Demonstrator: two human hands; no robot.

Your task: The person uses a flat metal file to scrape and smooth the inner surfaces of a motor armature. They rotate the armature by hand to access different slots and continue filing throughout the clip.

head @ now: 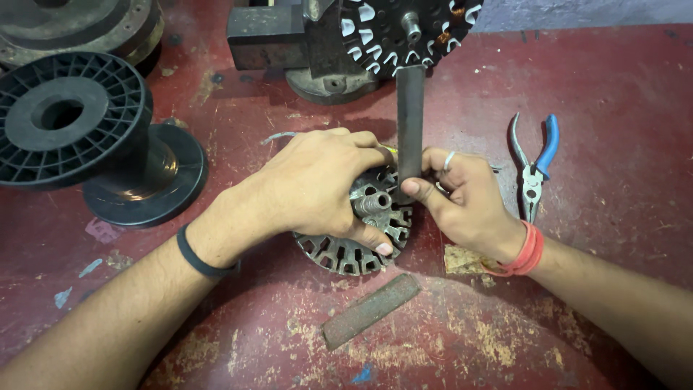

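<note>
Two bare hands meet on one slotted metal core [345,254] lying flat on the worn red bench [505,339]. Left hand [317,184] draped over the core's top, fingers curled, thumb pressed on the near rim beside the centre shaft [372,204]: it pins the core. Right hand [469,202] closed in a pinch, thumb and forefinger gripping the lower end of a flat metal bar [410,115] that stands upright with its tip at the core's slots, just right of the shaft.

Progress, judged only: the visible slots on the near side look bare, no wire in them, so winding seems not begun; bar looks to be working one slot. What sits under the left palm is hidden.

Near the wrists: a flat metal strip [369,310] lies loose just below the core. Right of the right hand, blue-handled pliers [533,173]. Left of the left forearm, a black plastic spool [79,137] on its side. Beyond the fingers, a second core on a stand [404,32], copper partly showing.
</note>
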